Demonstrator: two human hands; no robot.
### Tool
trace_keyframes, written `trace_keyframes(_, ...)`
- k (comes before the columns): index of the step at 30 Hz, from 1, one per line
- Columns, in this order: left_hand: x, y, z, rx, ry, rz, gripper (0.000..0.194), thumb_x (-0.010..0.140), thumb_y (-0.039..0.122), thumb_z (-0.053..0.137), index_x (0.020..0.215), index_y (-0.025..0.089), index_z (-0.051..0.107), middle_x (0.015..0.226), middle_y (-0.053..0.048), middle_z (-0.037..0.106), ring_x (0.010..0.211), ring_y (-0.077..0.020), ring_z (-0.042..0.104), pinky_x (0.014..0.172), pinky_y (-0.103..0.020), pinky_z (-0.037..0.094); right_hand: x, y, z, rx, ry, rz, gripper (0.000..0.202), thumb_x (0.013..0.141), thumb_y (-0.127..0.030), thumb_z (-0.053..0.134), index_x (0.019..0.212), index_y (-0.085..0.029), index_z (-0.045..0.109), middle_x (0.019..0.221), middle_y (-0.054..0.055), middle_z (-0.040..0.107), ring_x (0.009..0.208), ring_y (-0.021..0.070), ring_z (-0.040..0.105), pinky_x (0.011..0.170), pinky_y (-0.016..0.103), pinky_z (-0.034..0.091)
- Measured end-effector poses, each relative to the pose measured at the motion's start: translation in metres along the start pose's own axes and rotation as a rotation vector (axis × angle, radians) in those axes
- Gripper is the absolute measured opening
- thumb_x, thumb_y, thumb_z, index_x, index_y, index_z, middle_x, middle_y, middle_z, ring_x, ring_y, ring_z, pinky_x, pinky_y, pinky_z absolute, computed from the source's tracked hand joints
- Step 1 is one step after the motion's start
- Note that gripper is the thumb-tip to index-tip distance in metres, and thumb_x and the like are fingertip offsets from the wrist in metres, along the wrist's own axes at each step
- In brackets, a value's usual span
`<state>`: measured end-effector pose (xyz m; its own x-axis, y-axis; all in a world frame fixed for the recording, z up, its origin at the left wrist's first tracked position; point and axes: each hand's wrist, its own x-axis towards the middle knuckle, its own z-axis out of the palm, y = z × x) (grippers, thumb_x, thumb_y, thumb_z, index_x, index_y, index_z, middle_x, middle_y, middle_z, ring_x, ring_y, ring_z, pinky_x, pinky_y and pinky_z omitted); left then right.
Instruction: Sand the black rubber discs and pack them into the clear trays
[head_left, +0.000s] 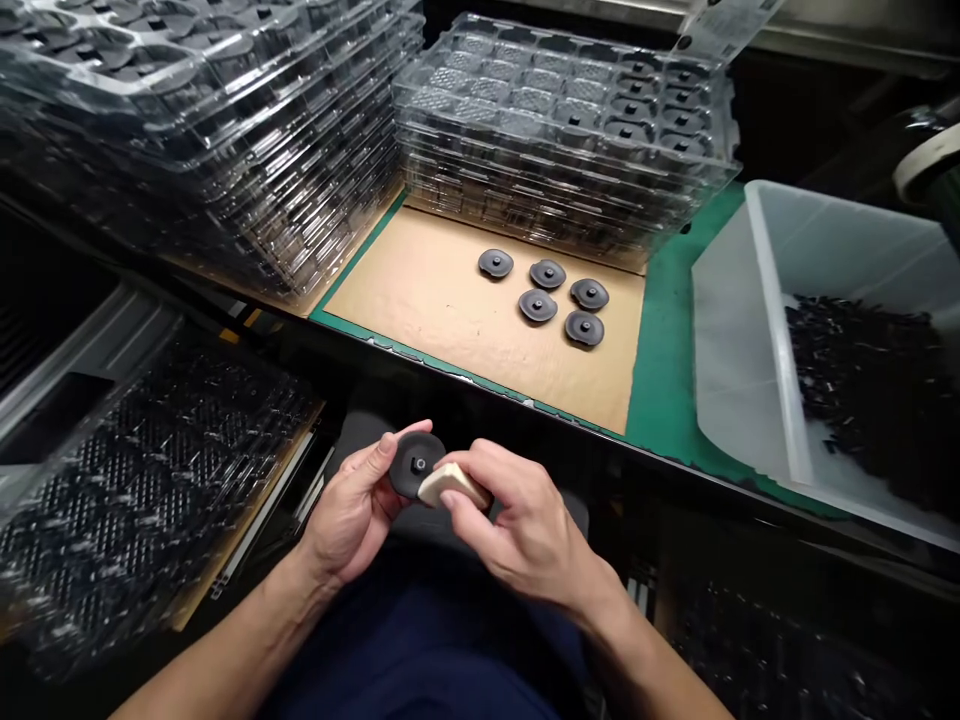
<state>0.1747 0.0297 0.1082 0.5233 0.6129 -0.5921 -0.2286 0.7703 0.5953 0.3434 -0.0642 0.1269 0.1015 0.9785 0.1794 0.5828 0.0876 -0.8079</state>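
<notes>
In front of the table edge, my left hand (360, 505) grips a round black disc (409, 460) by its rim, its small central post facing up. My right hand (517, 510) is closed around a cream-coloured block (450, 484), whose end touches or overlaps the disc's lower right edge. Several similar black discs lie apart on the brown cardboard sheet (420, 290); among them are one at the left (496, 263) and one at the lower right (584, 328).
Tall stacks of clear plastic trays stand at the left (262, 150) and at the back (555, 150). On the right, a translucent bin (776, 330) holds small black pieces (877, 390). More clear trays (150, 480) lie low at the left. The green table edge (465, 378) runs before my hands.
</notes>
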Motion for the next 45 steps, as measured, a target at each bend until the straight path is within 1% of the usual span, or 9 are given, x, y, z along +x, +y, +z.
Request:
trace_keyframes(8,-0.002,0.002,0.005,-0.012,-0.005,-0.009,0.047,0.080,0.046,0.088,0.114,0.014,0.083,0.095,-0.008,0.081,0.074,-0.0164,0.073,0.067,-0.025,0.065,0.000,-0.002,0.001,-0.036,0.016,0.033,0.013,0.097,-0.018,0.057,0.098,-0.019,0.069,0.078,-0.001,0.053,0.066,0.0125,0.047,0.063,0.030,0.038)
trace_keyframes(12,-0.001,0.002,0.007,0.014,-0.027,0.007,0.046,0.080,0.045,0.088,0.113,0.014,0.083,0.096,-0.009,0.081,0.073,-0.0176,0.074,0.067,-0.026,0.065,-0.001,-0.005,0.002,-0.096,0.129,0.062,0.014,0.099,-0.019,0.054,0.099,-0.019,0.068,0.080,0.000,0.055,0.068,0.0130,0.049,0.065,0.030,0.039)
trace_keyframes(16,0.001,0.002,0.005,0.001,-0.012,0.034,0.040,0.085,0.043,0.084,0.114,0.015,0.083,0.097,-0.009,0.082,0.079,-0.0160,0.074,0.068,-0.020,0.062,0.000,-0.005,0.002,0.011,0.016,0.089,0.016,0.098,-0.020,0.055,0.084,-0.021,0.062,0.072,-0.002,0.050,0.061,0.0124,0.045,0.059,0.029,0.037)
trace_keyframes(20,0.001,0.004,0.004,0.059,-0.135,-0.006,0.039,0.088,0.043,0.080,0.113,0.013,0.083,0.099,-0.012,0.081,0.075,-0.0206,0.075,0.066,-0.031,0.066,0.002,-0.002,0.003,-0.184,0.169,0.020,0.015,0.101,-0.019,0.053,0.103,-0.019,0.069,0.084,0.003,0.060,0.073,0.0152,0.054,0.069,0.031,0.042)
trace_keyframes(25,0.001,0.005,0.003,0.025,-0.038,0.078,0.036,0.089,0.037,0.081,0.119,0.017,0.081,0.102,-0.010,0.082,0.083,-0.0173,0.076,0.076,-0.023,0.064,-0.003,-0.003,0.008,0.010,0.108,0.147,0.012,0.099,-0.022,0.056,0.092,-0.020,0.065,0.075,0.000,0.057,0.063,0.0132,0.052,0.060,0.030,0.041)
trace_keyframes(30,0.000,0.005,0.002,0.101,-0.162,0.018,0.038,0.089,0.041,0.080,0.116,0.013,0.082,0.106,-0.015,0.081,0.082,-0.0205,0.075,0.072,-0.031,0.066,-0.002,-0.002,0.010,-0.166,0.216,-0.016,0.020,0.101,-0.018,0.054,0.113,-0.020,0.069,0.089,0.006,0.066,0.076,0.0169,0.059,0.070,0.032,0.047)
trace_keyframes(36,-0.001,0.001,0.006,0.073,-0.045,0.173,0.039,0.086,0.039,0.084,0.122,0.023,0.080,0.103,-0.009,0.081,0.090,-0.0193,0.076,0.081,-0.025,0.062,-0.005,-0.007,0.019,0.162,0.153,0.250,0.014,0.100,-0.026,0.054,0.095,-0.020,0.066,0.075,0.000,0.064,0.062,0.0130,0.056,0.057,0.027,0.046)
trace_keyframes(42,0.002,0.005,-0.003,0.186,-0.246,-0.013,0.042,0.090,0.046,0.078,0.118,0.014,0.082,0.101,-0.015,0.080,0.080,-0.0210,0.073,0.073,-0.032,0.063,-0.004,0.000,0.011,-0.187,0.183,-0.068,0.022,0.100,-0.017,0.055,0.116,-0.019,0.068,0.093,0.007,0.068,0.082,0.0202,0.061,0.074,0.035,0.049)
trace_keyframes(45,0.002,0.007,-0.003,0.147,-0.202,0.016,0.043,0.089,0.045,0.080,0.121,0.017,0.081,0.105,-0.014,0.080,0.086,-0.0214,0.074,0.077,-0.031,0.062,-0.006,-0.001,0.016,-0.138,0.226,-0.004,0.017,0.100,-0.017,0.056,0.112,-0.018,0.068,0.088,0.006,0.067,0.075,0.0180,0.060,0.069,0.033,0.048)
